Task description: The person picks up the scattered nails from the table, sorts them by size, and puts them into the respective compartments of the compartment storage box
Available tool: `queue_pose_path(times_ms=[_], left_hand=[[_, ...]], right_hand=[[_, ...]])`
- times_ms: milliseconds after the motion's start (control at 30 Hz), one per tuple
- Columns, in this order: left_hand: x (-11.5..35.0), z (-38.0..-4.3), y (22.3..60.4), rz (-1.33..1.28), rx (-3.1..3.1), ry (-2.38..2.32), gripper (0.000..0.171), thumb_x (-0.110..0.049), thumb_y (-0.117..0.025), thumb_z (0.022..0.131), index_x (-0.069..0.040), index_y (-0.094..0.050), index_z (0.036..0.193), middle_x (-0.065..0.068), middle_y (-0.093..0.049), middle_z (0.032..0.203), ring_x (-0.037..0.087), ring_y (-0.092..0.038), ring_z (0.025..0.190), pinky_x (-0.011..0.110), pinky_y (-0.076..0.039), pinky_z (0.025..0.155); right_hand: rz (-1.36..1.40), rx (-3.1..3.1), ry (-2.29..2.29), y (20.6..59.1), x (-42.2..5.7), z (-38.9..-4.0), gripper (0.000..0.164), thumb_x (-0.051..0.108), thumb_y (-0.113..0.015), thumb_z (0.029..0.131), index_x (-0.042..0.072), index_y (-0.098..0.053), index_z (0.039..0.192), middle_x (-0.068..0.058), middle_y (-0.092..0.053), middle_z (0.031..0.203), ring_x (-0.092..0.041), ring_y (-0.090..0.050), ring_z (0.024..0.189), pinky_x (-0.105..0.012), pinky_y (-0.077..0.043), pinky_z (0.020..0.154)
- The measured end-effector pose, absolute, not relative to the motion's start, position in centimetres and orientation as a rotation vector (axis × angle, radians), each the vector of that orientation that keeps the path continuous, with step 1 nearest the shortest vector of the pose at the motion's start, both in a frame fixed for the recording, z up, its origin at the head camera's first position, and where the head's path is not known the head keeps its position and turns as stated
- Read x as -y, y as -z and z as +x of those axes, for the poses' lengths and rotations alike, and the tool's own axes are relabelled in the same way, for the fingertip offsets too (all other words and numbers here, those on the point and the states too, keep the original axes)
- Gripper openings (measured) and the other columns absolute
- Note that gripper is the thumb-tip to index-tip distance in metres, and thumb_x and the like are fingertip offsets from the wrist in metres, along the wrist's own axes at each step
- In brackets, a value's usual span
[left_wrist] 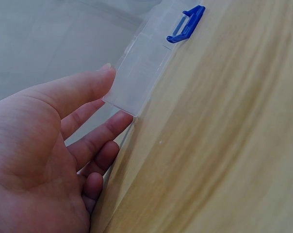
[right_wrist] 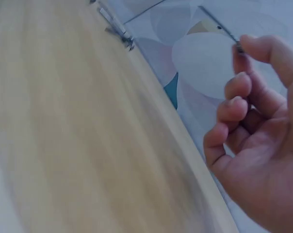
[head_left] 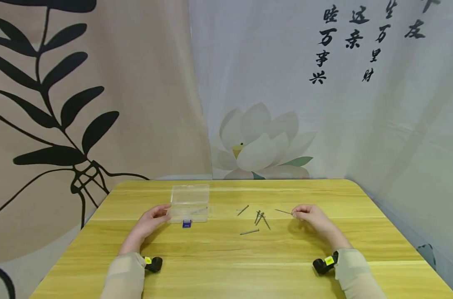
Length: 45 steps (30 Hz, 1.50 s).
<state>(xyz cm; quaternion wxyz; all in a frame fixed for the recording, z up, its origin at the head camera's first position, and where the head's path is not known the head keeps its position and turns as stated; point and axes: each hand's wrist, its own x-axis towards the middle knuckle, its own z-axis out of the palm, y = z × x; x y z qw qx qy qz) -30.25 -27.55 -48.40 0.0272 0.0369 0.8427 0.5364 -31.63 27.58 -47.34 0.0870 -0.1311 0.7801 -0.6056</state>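
Observation:
A clear plastic box (head_left: 189, 213) with a blue latch (head_left: 187, 224) lies on the table at left, its lid (head_left: 190, 194) swung back. My left hand (head_left: 154, 221) holds the box's left end, the thumb and fingers at its edge; the left wrist view shows the same hand (left_wrist: 44, 145) at the box corner. Over the right side, my right hand (head_left: 313, 218) pinches a nail (head_left: 283, 211) at one end between thumb and index finger. That nail (right_wrist: 217, 22) sticks out past the fingertips, raised, in the right wrist view. A faint thin line inside the box is unclear.
Several loose nails (head_left: 262, 219) lie mid-table between the hands, a few crossing. One nail (head_left: 249, 231) lies nearer me, and another (head_left: 243, 210) farther back. The wooden table (head_left: 219, 270) ends at a printed curtain (head_left: 166, 91).

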Motion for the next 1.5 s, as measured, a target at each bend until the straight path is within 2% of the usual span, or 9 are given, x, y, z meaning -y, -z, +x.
queue_pose_path(times_ms=[200,333,533,633,800,1033,1300,1433,1500], left_hand=[[27.5,-30.4,48.4,0.102,-2.609,-1.650,0.052,-0.022,-0.063,0.096,-0.003,-0.046,0.142,0.024,-0.046,0.137,0.037,-0.042,0.122,0.052,-0.036,0.100],[27.5,-30.4,48.4,0.111,-2.623,-1.652,0.051,-0.020,-0.063,0.096,-0.002,-0.047,0.141,0.025,-0.048,0.134,0.037,-0.044,0.120,0.050,-0.037,0.098],[27.4,-30.3,48.4,0.114,-2.641,-1.650,0.050,-0.018,-0.063,0.096,-0.001,-0.048,0.140,0.024,-0.050,0.131,0.036,-0.046,0.117,0.048,-0.038,0.096],[27.3,-30.4,48.3,0.110,-2.644,-1.647,0.050,-0.019,-0.063,0.096,-0.001,-0.049,0.140,0.024,-0.050,0.131,0.035,-0.046,0.117,0.048,-0.037,0.097],[27.2,-30.3,48.3,0.099,-2.642,-1.638,0.051,-0.021,-0.064,0.096,-0.001,-0.048,0.141,0.024,-0.050,0.132,0.035,-0.046,0.118,0.049,-0.036,0.097],[27.3,-30.2,48.4,0.086,-2.638,-1.639,0.053,-0.022,-0.064,0.095,-0.002,-0.048,0.141,0.024,-0.049,0.133,0.036,-0.045,0.119,0.051,-0.036,0.098],[27.3,-30.3,48.6,0.086,-2.649,-1.642,0.052,-0.021,-0.064,0.095,-0.002,-0.049,0.141,0.024,-0.050,0.133,0.036,-0.045,0.120,0.051,-0.036,0.099],[27.4,-30.3,48.6,0.100,-2.653,-1.650,0.051,-0.022,-0.064,0.095,-0.002,-0.049,0.140,0.023,-0.051,0.132,0.035,-0.046,0.118,0.050,-0.037,0.097],[27.4,-30.3,48.7,0.106,-2.653,-1.653,0.052,-0.022,-0.065,0.095,-0.002,-0.049,0.140,0.023,-0.051,0.131,0.035,-0.047,0.117,0.049,-0.037,0.097]], right_hand=[[-0.357,-2.210,2.007,46.8,-27.3,-31.4,0.009,0.004,-0.059,0.094,-0.001,-0.066,0.093,0.002,-0.053,0.071,-0.014,-0.046,0.068,-0.029,-0.041,0.068],[-0.351,-2.184,2.010,46.9,-27.2,-31.4,0.008,0.002,-0.060,0.093,0.001,-0.067,0.092,0.003,-0.056,0.075,-0.012,-0.048,0.068,-0.027,-0.042,0.066],[-0.357,-2.211,1.936,47.6,-27.1,-31.6,0.009,0.003,-0.061,0.092,-0.004,-0.067,0.094,0.000,-0.059,0.076,-0.010,-0.048,0.063,-0.023,-0.043,0.058],[-0.324,-2.258,1.898,47.8,-26.9,-31.7,0.009,0.006,-0.063,0.092,-0.001,-0.068,0.095,-0.002,-0.060,0.079,-0.011,-0.050,0.064,-0.025,-0.046,0.059],[-0.323,-2.330,1.836,47.5,-25.5,-32.3,0.018,0.009,-0.063,0.091,-0.006,-0.067,0.099,-0.001,-0.062,0.087,-0.013,-0.051,0.070,-0.027,-0.048,0.063],[-0.344,-2.343,1.785,47.1,-22.7,-34.0,0.021,0.012,-0.063,0.092,-0.006,-0.066,0.102,-0.001,-0.051,0.071,-0.017,-0.046,0.071,-0.031,-0.044,0.069],[-0.395,-2.214,1.925,46.2,-19.8,-36.0,0.028,0.009,-0.057,0.096,-0.015,-0.060,0.109,-0.002,-0.050,0.071,-0.017,-0.044,0.070,-0.034,-0.041,0.077],[-0.414,-2.108,2.020,45.6,-18.2,-36.5,0.021,0.008,-0.055,0.097,-0.010,-0.063,0.103,-0.002,-0.052,0.076,-0.016,-0.044,0.070,-0.035,-0.041,0.077],[-0.428,-2.059,2.050,45.3,-17.3,-36.8,0.018,0.008,-0.055,0.097,-0.007,-0.065,0.099,-0.002,-0.051,0.074,-0.017,-0.044,0.069,-0.036,-0.041,0.078]])
